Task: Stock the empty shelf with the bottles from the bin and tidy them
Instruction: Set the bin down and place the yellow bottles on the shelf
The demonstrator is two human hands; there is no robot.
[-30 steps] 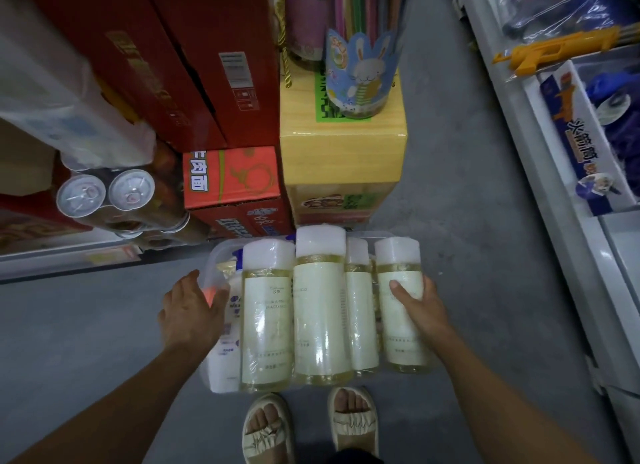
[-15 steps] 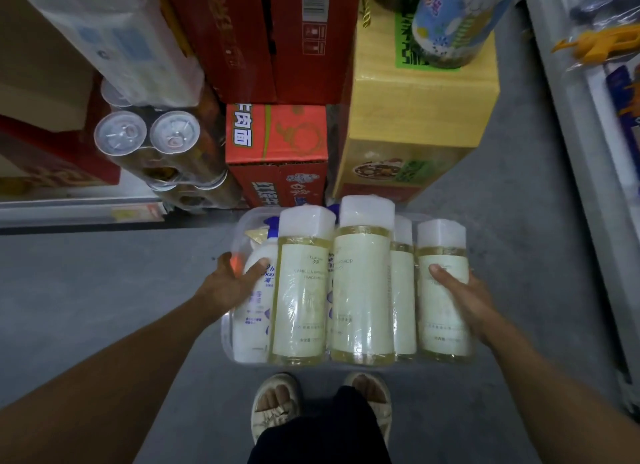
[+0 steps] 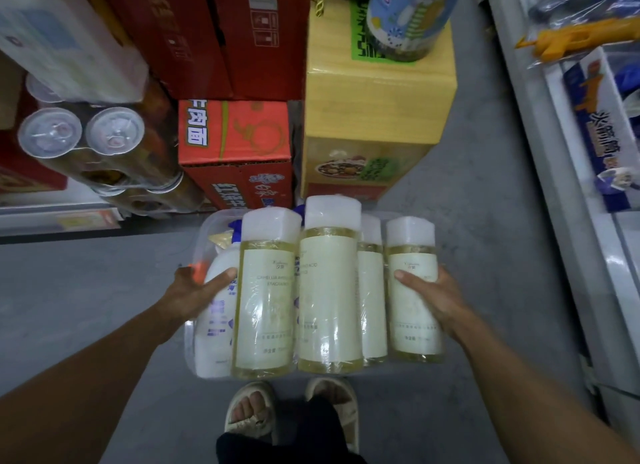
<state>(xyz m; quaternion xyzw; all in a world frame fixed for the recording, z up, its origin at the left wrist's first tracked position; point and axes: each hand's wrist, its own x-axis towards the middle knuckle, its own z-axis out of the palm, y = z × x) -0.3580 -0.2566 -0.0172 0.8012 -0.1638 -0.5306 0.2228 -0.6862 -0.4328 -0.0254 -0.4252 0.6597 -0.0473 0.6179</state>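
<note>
Carrying the bin (image 3: 194, 328) of bottles (image 3: 328, 283), left hand (image 3: 194, 290) and right hand (image 3: 433, 297) grip clenched on its sides; next, find the shelf.

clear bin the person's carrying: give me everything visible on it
The clear plastic bin is see-through with rounded corners, held level above the grey floor. Yellow bottles with white caps lie packed across it beside a white bottle, hiding most of its walls. The left hand and right hand grip its two sides.
</note>
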